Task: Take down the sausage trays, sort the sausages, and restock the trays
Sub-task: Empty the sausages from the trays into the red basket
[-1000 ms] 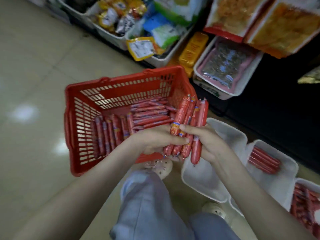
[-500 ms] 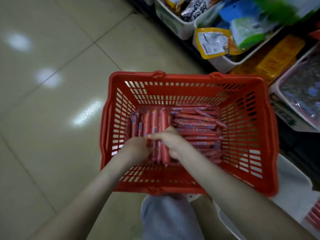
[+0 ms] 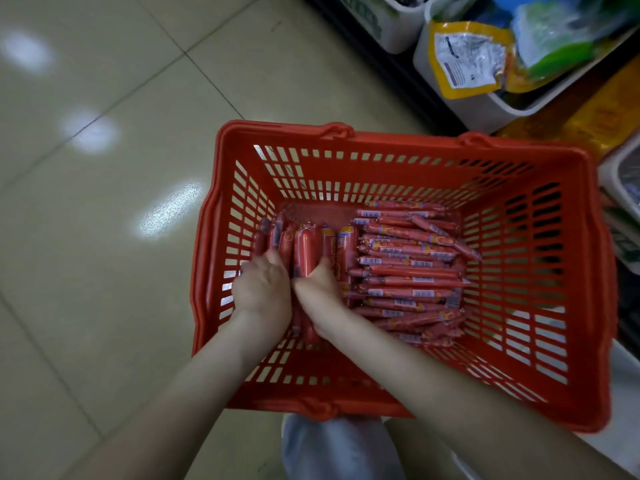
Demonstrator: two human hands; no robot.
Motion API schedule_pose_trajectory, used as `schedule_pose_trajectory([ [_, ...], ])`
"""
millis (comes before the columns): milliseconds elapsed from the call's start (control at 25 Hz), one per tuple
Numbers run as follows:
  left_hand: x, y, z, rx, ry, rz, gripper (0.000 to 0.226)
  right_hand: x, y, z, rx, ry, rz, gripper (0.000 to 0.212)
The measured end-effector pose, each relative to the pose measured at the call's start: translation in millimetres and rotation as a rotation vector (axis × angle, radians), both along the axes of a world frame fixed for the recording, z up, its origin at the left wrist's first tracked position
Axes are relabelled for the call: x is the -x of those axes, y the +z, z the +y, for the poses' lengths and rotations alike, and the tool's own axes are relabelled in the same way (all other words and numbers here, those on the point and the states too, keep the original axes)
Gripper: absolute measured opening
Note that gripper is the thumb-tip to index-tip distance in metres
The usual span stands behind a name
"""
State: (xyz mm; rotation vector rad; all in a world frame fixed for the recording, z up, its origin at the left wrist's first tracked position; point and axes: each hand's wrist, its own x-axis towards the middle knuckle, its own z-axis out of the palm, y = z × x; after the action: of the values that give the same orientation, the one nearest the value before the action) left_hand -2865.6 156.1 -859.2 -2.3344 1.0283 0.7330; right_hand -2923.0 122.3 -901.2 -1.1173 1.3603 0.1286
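Head view looks straight down at a tiled floor (image 3: pixel 104 237) with a red basket (image 3: pixel 588 306) standing on it. Left of the basket the floor is pale, with bright reflections.

Both bare forearms reach into the basket over its near rim. At its left end a row of sausages (image 3: pixel 306 251) in red wrappers lies side by side, running away from the camera. The left hand (image 3: pixel 263 289) rests on the left part of this row, fingers (image 3: pixel 273 261) curled down over the sausages; whether they grip any or only press on them cannot be told. The right hand (image 3: pixel 317 284) is just beside it, the two nearly touching, and its fingers are clenched around the near part of a few sausages in the middle of the row, the thumb lying against one of them.

Right of the hands a loose pile (image 3: pixel 408 268) of thinner sausages lies crosswise, stacked several deep, with barcode labels showing on many wrappers. The right end of the basket floor is bare.

Beyond the basket, at the upper right, white bins (image 3: pixel 485 109) hold packaged goods, among them a yellow pouch (image 3: pixel 464 60) and a green and blue pack (image 3: pixel 561 32). A white tray edge (image 3: pixel 623 393) shows at the lower right, behind the basket. A knee in pale trousers (image 3: pixel 339 448) is at the bottom.
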Motion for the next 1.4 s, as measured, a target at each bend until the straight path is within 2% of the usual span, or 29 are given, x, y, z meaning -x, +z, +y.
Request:
schedule_pose_trajectory([
  [120, -4.2, -1.2, 11.1, 0.137, -0.094, 0.002, 0.069, -0.7, 1.2, 6.7, 0.049, 0.058, -0.091, 0.079],
  [240, -3.5, -7.2, 21.5, 0.089, -0.153, 0.053, 0.065, 2.5, 3.9, 4.6, -0.027, 0.108, -0.174, 0.097],
  [360, 4.5, -18.3, 32.4, 0.094, -0.261, 0.066, 0.058, 10.7, 1.8, 1.7, -0.054, 0.152, -0.207, 0.088],
  [440, 3.5, -18.8, 31.3, 0.125, -0.124, 0.080, 0.065, 17.1, -3.1, -1.6, 0.029, 0.182, -0.185, 0.082],
  [520, 4.2, -19.7, 29.4, 0.089, -0.102, 0.114, 0.076, 26.1, -13.4, -7.4, 0.093, 0.178, -0.112, 0.076],
  [600, 7.5, -26.7, 28.2, 0.016, -0.154, 0.121, 0.077, 30.5, -22.5, -10.1, 0.076, 0.203, -0.077, 0.075],
  [800, 16.2, -37.1, 24.3, -0.023, -0.099, 0.099, 0.073, 20.6, -26.2, -0.5, 0.049, 0.242, -0.083, 0.075],
  [880, 15.7, -38.3, 25.9, 0.077, -0.110, 0.082, 0.073, 21.9, -25.7, -4.1, 0.059, 0.270, -0.039, 0.075],
  [1000, 18.0, -36.8, 21.6, 0.349, -0.187, 0.008, 0.070, 31.3, -19.8, -15.9, 0.163, 0.367, 0.033, 0.077],
  [1160, 28.9, -26.4, -3.7, 0.352, -0.210, 0.030, 0.061, 46.7, -9.0, -37.8, 0.329, 0.441, 0.025, 0.064],
  [1280, 45.3, -13.4, -27.4, 0.335, -0.186, 0.062, 0.058, 67.6, 7.4, -58.4, 0.358, 0.513, 0.032, 0.055],
  [1400, 78.3, 11.5, -58.7, 0.534, -0.265, 0.123, 0.051, 108.4, 48.7, -89.0, 0.495, 0.460, -0.043, 0.048],
])
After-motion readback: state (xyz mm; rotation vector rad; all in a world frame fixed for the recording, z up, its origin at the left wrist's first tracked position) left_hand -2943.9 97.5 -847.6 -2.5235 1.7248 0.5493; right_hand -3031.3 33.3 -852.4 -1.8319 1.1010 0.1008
